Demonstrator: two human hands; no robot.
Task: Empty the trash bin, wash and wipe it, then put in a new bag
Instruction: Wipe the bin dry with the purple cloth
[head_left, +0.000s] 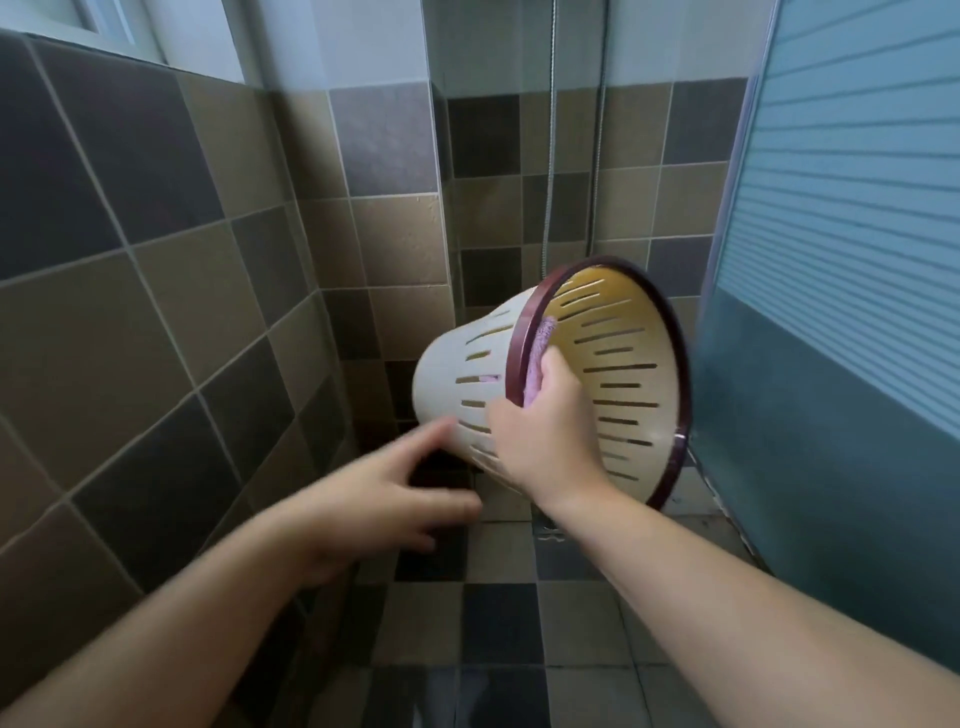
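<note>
From the head camera, the trash bin (597, 374) is up off the tiled floor (498, 623), tipped on its side with its open mouth turned to the right and toward the person. It is a cream plastic bin with rows of slots in its wall and a dark red rim (524, 353) round the mouth; the inside looks yellowish and holds no bag.

The right hand (540, 436) grips the near part of the rim, fingers curled over the edge into the bin and pinching a pink cloth (537, 358) against the inner wall. A bit of the cloth also shows pink through one of the slots on the outside.

The left hand (384, 499) is blurred, held out below and to the left of the bin with fingers spread and straight. Its longest fingertip lies right at the bin's lower outer wall near the base; I cannot tell whether it actually touches.

Brown and grey wall tiles (171, 322) fill the left and back, a shower hose (548, 156) hangs down the far corner, and a frosted blue glass door (841, 260) stands just to the right of the bin
</note>
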